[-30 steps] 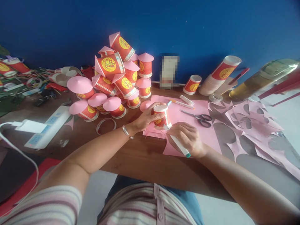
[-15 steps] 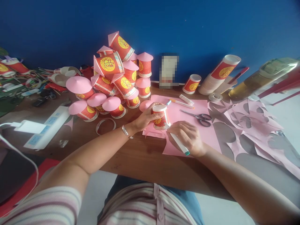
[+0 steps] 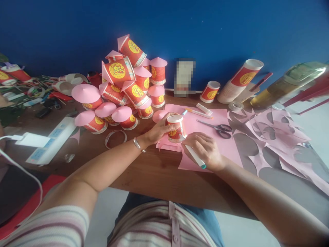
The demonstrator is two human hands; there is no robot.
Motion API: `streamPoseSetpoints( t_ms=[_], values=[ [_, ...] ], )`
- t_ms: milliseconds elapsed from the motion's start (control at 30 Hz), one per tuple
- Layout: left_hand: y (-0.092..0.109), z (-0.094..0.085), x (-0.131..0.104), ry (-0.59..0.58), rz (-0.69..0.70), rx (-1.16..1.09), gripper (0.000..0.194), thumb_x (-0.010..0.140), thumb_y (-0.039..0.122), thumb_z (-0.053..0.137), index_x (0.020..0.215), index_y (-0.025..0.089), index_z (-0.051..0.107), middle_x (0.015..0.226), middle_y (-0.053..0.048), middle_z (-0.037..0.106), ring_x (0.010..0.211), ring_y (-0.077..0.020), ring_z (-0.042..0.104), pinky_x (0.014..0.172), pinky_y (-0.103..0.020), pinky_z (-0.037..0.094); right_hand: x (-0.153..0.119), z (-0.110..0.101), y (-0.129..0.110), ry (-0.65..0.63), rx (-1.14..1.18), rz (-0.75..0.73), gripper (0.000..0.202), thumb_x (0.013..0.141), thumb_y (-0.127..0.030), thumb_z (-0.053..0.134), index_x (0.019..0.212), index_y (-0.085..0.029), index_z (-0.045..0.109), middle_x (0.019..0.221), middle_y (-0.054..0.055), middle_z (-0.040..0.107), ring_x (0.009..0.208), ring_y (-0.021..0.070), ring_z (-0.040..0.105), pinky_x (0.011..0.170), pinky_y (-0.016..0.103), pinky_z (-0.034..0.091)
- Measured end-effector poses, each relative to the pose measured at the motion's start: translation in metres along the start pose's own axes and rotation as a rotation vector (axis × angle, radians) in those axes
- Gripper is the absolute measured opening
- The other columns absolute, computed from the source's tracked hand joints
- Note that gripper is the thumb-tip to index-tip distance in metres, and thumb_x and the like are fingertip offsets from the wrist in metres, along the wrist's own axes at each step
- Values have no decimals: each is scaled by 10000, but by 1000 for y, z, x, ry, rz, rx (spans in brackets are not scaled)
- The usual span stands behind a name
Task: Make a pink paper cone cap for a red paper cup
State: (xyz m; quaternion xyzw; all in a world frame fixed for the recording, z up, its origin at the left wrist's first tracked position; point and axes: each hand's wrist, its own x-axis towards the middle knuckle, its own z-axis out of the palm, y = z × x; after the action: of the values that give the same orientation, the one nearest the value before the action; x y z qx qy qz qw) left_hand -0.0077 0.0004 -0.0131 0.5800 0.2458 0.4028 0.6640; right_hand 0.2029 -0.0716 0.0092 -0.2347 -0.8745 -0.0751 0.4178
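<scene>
My left hand (image 3: 159, 130) is wrapped round a red paper cup (image 3: 173, 133), which stands upside down with its white base up. In my right hand (image 3: 205, 149) is a white marker (image 3: 194, 156) with a green end, its tip at the cup's lower rim. Under the cup lie pink paper sheets (image 3: 210, 137). Just left of the cup, a pink paper cone (image 3: 158, 116) is partly hidden by my left hand. Scissors (image 3: 218, 128) with dark handles rest on the pink paper, beyond my right hand.
To the left rises a pile of red cups with pink cone tops (image 3: 119, 72). A power strip (image 3: 51, 140) is further left. Behind are a glue stick (image 3: 204, 109), an orange marker (image 3: 199, 113), a stack of cups (image 3: 232, 87) and a bottle (image 3: 285, 84). Pink scraps (image 3: 275, 137) cover the right.
The marker's tip has shifted slightly left along the cup's lower rim. My left hand and the cup look almost unmoved. At the far left edge, something blurred has come into view.
</scene>
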Motion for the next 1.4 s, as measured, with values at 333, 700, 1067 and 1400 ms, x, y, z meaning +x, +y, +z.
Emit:
streamPoseSetpoints(
  t_ms=[333,700,1067,1400],
  values=[
    [-1,0,0,-36,-12,-49,307,916,356,717,1168,223,603,1016,-41,646,931,-173,624,819,-296,504,-2,0,1,13,-13,25,179,928,-68,622,1069,-174,592,789,45,688,719,182,662,709,330,581],
    [-1,-1,0,-16,-21,-47,336,899,372,734,1174,222,614,1039,-47,644,964,-182,605,862,-312,492,0,-1,0,20,-28,17,181,898,-49,634,1019,-177,593,748,31,676,694,181,658,704,325,578],
    [-1,-1,0,16,-24,-59,363,875,383,761,1164,223,610,1040,-47,652,967,-181,615,859,-308,500,0,-1,-2,10,-24,25,206,888,-53,632,1024,-203,592,746,7,687,692,172,676,718,323,586],
    [-1,1,0,23,-55,-84,383,861,377,775,1159,219,595,1017,-41,643,927,-170,613,818,-297,502,1,-1,-2,24,-11,11,195,888,-50,641,1024,-187,608,753,19,687,697,175,673,709,330,590]
  ],
)
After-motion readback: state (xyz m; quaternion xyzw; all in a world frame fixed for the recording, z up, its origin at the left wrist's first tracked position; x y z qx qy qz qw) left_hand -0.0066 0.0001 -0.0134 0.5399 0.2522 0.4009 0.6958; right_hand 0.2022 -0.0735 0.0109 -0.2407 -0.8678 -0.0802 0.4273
